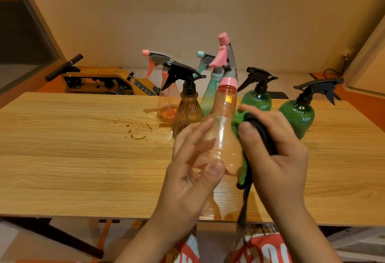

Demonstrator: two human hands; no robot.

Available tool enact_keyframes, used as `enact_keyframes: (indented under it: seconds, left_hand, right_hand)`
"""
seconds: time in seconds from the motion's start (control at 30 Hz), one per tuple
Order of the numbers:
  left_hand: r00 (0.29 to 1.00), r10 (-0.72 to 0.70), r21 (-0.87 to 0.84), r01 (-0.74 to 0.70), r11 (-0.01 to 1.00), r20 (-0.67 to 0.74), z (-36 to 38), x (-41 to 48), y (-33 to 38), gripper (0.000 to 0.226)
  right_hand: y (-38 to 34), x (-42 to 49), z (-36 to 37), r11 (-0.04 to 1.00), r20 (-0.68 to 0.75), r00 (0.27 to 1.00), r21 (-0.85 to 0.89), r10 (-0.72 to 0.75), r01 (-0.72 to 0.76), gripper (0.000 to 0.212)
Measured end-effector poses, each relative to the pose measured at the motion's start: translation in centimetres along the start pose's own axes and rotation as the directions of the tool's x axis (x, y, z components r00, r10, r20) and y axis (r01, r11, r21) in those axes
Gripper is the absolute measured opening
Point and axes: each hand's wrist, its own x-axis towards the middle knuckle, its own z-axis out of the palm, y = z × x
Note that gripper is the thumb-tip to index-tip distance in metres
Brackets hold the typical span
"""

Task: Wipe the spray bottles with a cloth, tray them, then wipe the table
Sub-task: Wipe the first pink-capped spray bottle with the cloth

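My left hand (193, 169) grips a clear pink spray bottle (224, 129) with a pink and grey trigger head, held above the wooden table (83, 158). My right hand (275, 150) holds a green and black cloth (243, 158) pressed against the bottle's right side. Behind it stand a second pink bottle (167, 104), an amber ribbed bottle (187, 110) with a black head, a teal bottle (209, 93), and two green bottles (257, 98) (298, 116) with black heads.
A ring of liquid drops (137, 131) marks the table left of the bottles. A yellow machine (104, 83) sits behind the table's far edge. No tray is in view.
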Motion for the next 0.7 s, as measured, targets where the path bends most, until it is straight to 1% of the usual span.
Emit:
enact_keyframes:
  seconds: [0.03,0.07,0.1,0.17,0.2,0.23,0.27,0.33,0.37,0.4,0.5,0.53,0.57,0.63,0.67,0.7]
  left_hand:
    - [1.000,0.019,0.028,-0.020,0.999,0.008,0.1,-0.1,0.1,0.057]
    - [1.000,0.030,0.049,-0.030,0.998,0.007,0.1,0.0,0.2,0.056]
    - [0.999,0.032,0.063,-0.032,0.998,-0.002,0.0,0.1,0.2,0.055]
    - [0.999,0.022,0.069,-0.020,0.997,-0.026,-0.3,0.4,0.1,0.058]
    - [0.999,0.020,0.066,-0.018,0.998,-0.031,-0.4,0.5,0.0,0.060]
    - [0.999,0.023,0.064,-0.021,0.998,-0.029,-0.4,0.5,0.0,0.062]
    - [0.999,0.026,0.062,-0.024,0.998,-0.022,-0.2,0.4,0.1,0.062]
    - [1.000,0.028,0.054,-0.027,0.998,-0.014,0.3,0.2,0.4,0.061]
    - [0.999,0.029,0.047,-0.028,0.998,-0.021,0.4,0.2,0.5,0.061]
    - [0.999,0.025,0.029,-0.024,0.999,-0.036,0.3,0.3,0.6,0.061]
    - [0.997,-0.019,-0.056,0.014,0.998,-0.078,-0.5,0.8,0.5,0.061]
    - [0.997,-0.025,-0.058,0.021,0.998,-0.074,-0.6,0.8,0.5,0.061]
    - [0.997,-0.034,-0.055,0.031,0.998,-0.065,-0.5,0.7,0.4,0.061]
    - [0.997,-0.053,-0.041,0.051,0.998,-0.051,0.1,0.3,0.4,0.061]
    - [0.997,-0.049,-0.030,0.048,0.998,-0.055,0.2,0.2,0.5,0.060]
    - [0.997,-0.041,-0.025,0.039,0.999,-0.062,0.2,0.3,0.5,0.060]
  right_hand:
    - [0.1,0.0,0.0,0.998,-0.035,0.998,0.039,0.058,-0.057,0.028]
    - [0.2,0.1,0.0,0.996,-0.046,0.996,0.050,0.083,-0.080,0.028]
    - [0.1,0.1,0.1,0.998,-0.033,0.998,0.023,0.061,-0.061,0.029]
    - [-0.3,-0.3,0.3,0.997,0.048,0.997,-0.057,-0.054,0.056,0.032]
    - [-0.4,-0.5,0.3,0.992,0.081,0.992,-0.069,-0.097,0.102,0.032]
    - [-0.3,-0.5,0.3,0.993,0.082,0.992,-0.060,-0.098,0.103,0.031]
    - [-0.1,-0.4,0.2,0.998,0.049,0.997,-0.034,-0.055,0.056,0.030]
    - [0.3,-0.1,0.2,0.993,-0.047,0.994,0.066,0.099,-0.095,0.029]
    - [0.3,-0.1,0.2,0.986,-0.068,0.988,0.097,0.139,-0.132,0.030]
    - [0.1,-0.3,0.3,0.988,-0.060,0.989,0.093,0.132,-0.126,0.031]
    - [-0.7,-1.1,0.5,0.999,0.049,0.998,0.005,-0.047,0.047,0.031]
    - [-0.6,-1.2,0.5,0.998,0.057,0.997,0.009,-0.056,0.056,0.031]
    - [-0.3,-1.1,0.4,0.999,0.032,0.999,0.036,-0.005,0.004,0.030]
    - [0.2,-0.5,0.3,0.978,-0.037,0.987,0.139,0.160,-0.153,0.028]
    - [0.2,-0.3,0.2,0.967,-0.055,0.977,0.168,0.205,-0.193,0.028]
    - [0.1,-0.3,0.2,0.964,-0.060,0.974,0.169,0.218,-0.205,0.029]
